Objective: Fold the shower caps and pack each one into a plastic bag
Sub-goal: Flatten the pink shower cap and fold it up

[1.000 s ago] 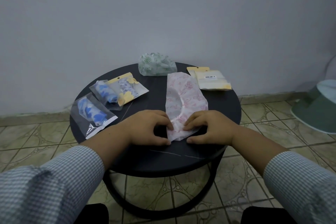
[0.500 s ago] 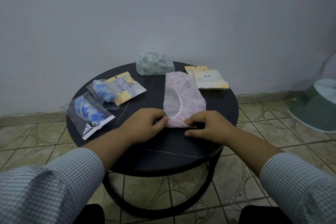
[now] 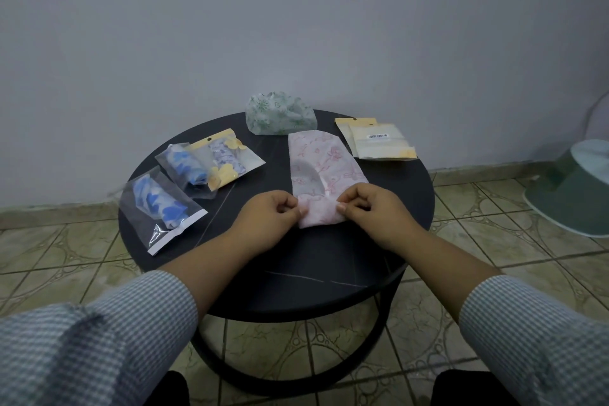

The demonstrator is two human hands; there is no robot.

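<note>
Head view: pink-flowered shower cap, near end rolled

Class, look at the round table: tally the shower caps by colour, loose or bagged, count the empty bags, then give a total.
Pink caps: 1, the pink cap, pinched at its near end by both hands
Green caps: 1, the green cap, loose
Blue caps, bagged: 3
Empty bags: 2
Total: 7
</note>
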